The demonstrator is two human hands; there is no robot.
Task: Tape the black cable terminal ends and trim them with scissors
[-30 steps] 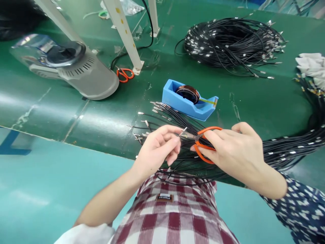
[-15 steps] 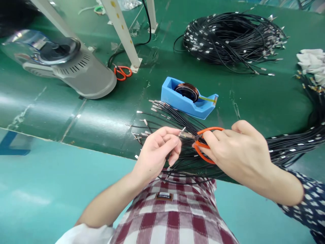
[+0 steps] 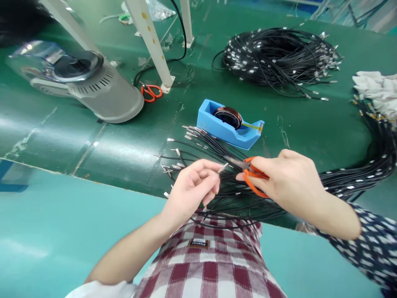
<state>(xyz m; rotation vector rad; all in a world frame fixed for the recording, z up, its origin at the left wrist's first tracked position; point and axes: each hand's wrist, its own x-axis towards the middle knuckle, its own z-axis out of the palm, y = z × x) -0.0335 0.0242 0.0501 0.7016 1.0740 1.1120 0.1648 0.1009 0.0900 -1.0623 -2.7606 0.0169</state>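
My left hand (image 3: pixel 195 182) pinches a cable end with a small silvery tip (image 3: pixel 223 167) between thumb and forefinger. Orange-handled scissors (image 3: pixel 254 178) are held in my right hand (image 3: pixel 287 182), their blades pointing left, just above and right of that tip and apart from it. Black cables (image 3: pixel 214 145) with pale end tags lie fanned out on the green table beneath both hands. Their bundle runs right, under my right wrist. Just beyond the hands sits a blue tape dispenser (image 3: pixel 214 126) with a brown roll.
A coil of black cables (image 3: pixel 248 54) lies at the back right. More cables curve along the right side beside white cloth (image 3: pixel 376 91). At the left are a grey machine (image 3: pixel 108 97), a second orange scissors (image 3: pixel 151 93) and white posts (image 3: pixel 151 41).
The scissors have moved away from the cable tip, and their blades have swung upward. My right hand has shifted slightly. The view has moved a little.
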